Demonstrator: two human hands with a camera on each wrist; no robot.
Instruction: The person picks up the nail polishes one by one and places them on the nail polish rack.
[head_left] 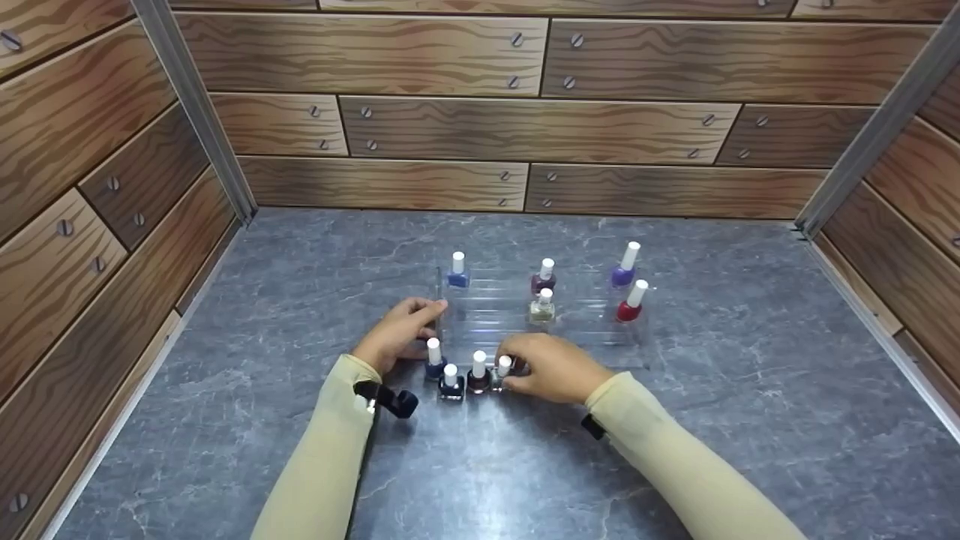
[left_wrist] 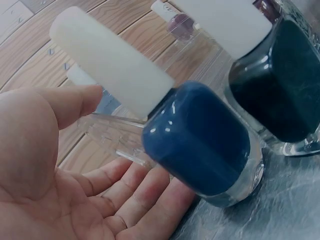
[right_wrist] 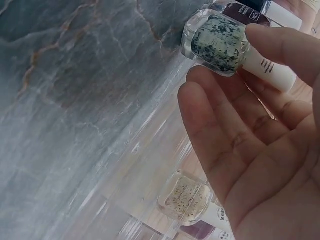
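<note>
My right hand (head_left: 559, 367) pinches a clear nail polish bottle with dark glitter (right_wrist: 217, 42) between thumb and fingers near its white cap. My left hand (head_left: 397, 334) holds the left end of a clear stepped display rack (head_left: 491, 307), thumb above and fingers lower down. Close to the left palm stands a blue nail polish bottle (left_wrist: 200, 142). Beside it are a dark teal bottle (left_wrist: 280, 80) and a dark red bottle (head_left: 478, 381), in a cluster at the rack's front.
On the rack stand a light blue bottle (head_left: 458, 277), a plum bottle (head_left: 543, 283), a gold-glitter bottle (head_left: 541, 311), a purple bottle (head_left: 623, 275) and a red bottle (head_left: 628, 310). Wood-patterned walls (head_left: 435, 127) enclose the grey marbled table (head_left: 262, 315).
</note>
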